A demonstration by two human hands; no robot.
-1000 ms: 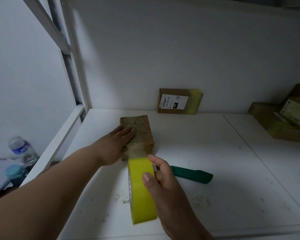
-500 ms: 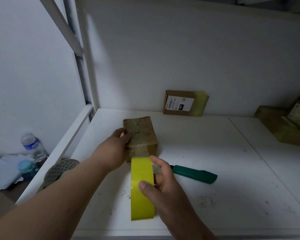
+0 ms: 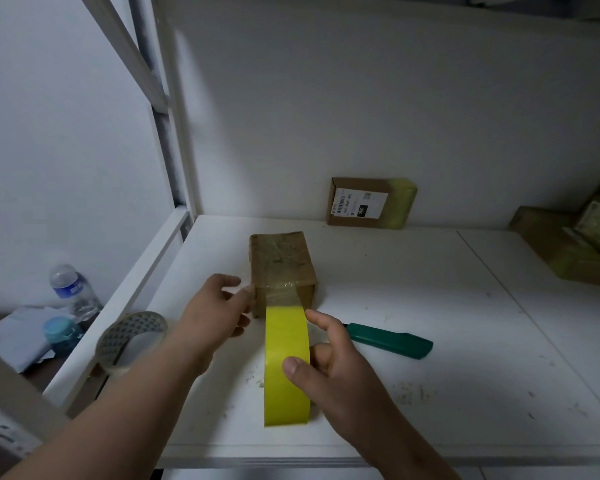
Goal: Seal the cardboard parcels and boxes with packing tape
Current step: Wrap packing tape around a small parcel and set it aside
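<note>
White shelf board (image 3: 430, 341) carrying a small cardboard parcel (image 3: 281, 268); just in front of it the right hand (image 3: 340, 372) grasps a yellow tape roll (image 3: 286, 365), with clear tape running onto the parcel's near face. Left hand (image 3: 215, 317), fingers loose and grasping nothing, touches the parcel's left edge. With so light a brace, pulling the roll could drag the parcel or wrinkle the strip.

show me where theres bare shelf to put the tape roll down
Free: the shelf between the cutter and the labelled box, and right of the cutter toward the stacked boxes. Crowded: around the parcel, roll and both hands.
</note>
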